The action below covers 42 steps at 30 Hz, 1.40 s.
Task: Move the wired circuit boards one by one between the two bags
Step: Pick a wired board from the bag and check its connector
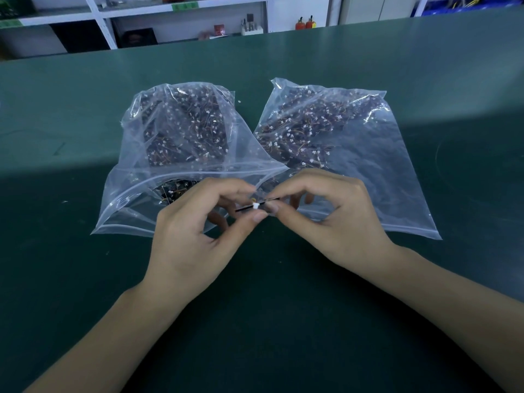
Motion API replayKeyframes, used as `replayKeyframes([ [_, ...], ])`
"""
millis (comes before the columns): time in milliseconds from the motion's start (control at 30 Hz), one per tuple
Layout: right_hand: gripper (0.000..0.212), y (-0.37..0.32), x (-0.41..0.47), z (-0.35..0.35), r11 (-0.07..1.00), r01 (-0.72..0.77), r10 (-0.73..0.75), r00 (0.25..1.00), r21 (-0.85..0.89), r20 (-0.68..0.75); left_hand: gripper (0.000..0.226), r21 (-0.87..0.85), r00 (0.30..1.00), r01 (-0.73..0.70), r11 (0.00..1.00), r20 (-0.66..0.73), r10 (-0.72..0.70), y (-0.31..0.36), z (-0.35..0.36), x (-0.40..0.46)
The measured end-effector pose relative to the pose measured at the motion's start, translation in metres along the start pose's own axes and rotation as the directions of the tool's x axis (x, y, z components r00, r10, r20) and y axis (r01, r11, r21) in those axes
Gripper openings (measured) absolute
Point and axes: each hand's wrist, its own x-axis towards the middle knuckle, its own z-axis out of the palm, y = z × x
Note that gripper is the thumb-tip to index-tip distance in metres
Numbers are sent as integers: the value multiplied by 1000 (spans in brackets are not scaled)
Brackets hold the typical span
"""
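Your two forearms are reaching in from the bottom corners of the frame and meeting at its centre, above the dark green counter (269, 307). Your left hand (198, 228) is curling its fingers and pinching one small circuit board (256, 207) between thumb and forefinger; your right hand (329, 214) is pinching the same board from the other side, fingertips almost touching the left ones. The board is showing edge-on as a thin dark strip with a white plug at its middle, and it is hovering just in front of the mouths of the two bags.

Behind your left hand, the left bag (175, 154) is lying with its mouth gaping open toward you, holding a dark heap of wired boards. Just right of centre, the right bag (354, 154) is lying flatter, with its boards piled in its upper left part. The two bags are touching near the middle.

Along the top of the frame, white shelves (184, 21) are standing beyond the counter.
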Motion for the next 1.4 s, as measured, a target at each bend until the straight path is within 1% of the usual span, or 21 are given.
replayKeyframes([
  [133, 3, 1, 0, -1, 999, -46, 45, 999, -5, -28, 7, 19, 999, 46, 999, -14, -46, -4, 0, -1],
  [200, 4, 0, -1, -1, 998, -61, 61, 998, -9, -29, 5, 12, 999, 46, 999, -10, -45, -5, -1, -1],
  [333, 5, -2, 0, -1, 1000, -16, 16, 999, 15, -28, 2, 7, 999, 26, 1000, 19, -26, -4, 0, 0],
  [467, 4, -2, 1, -2, 1000, 3, -3, 1000, 14, -15, 4, -2, 1000, 20, 1000, 20, -20, -3, -1, 0],
  [667, 5, 0, 0, -2, 999, -23, 24, 1000, 22, -11, 2, -8, 1000, -14, 1000, 18, 14, -2, -1, 1],
  [833, 3, 1, 0, 0, 1000, -28, 28, 1000, 11, 1, 6, -21, 999, 10, 1000, 34, -9, -1, 0, 0],
  [967, 4, 1, -1, 1, 999, -38, 39, 999, 11, -3, 11, 7, 999, -6, 1000, 33, 6, -1, -2, 2],
  [1067, 4, 1, 0, 0, 1000, -19, 19, 1000, 6, 4, 8, -10, 999, 10, 1000, 38, -9, 0, -1, 0],
  [1167, 4, 1, -1, 1, 1000, -30, 30, 1000, 11, 4, 5, -14, 999, 12, 1000, 36, -11, 0, 0, 0],
  [1267, 3, 0, -1, 1, 999, -28, 28, 1000, 24, 2, 7, 8, 1000, -1, 1000, 30, 1, 0, -1, 1],
  [1400, 5, 0, 0, 0, 1000, -24, 24, 1000, -11, -1, 11, 16, 1000, 13, 1000, 23, -13, 0, -1, -1],
])
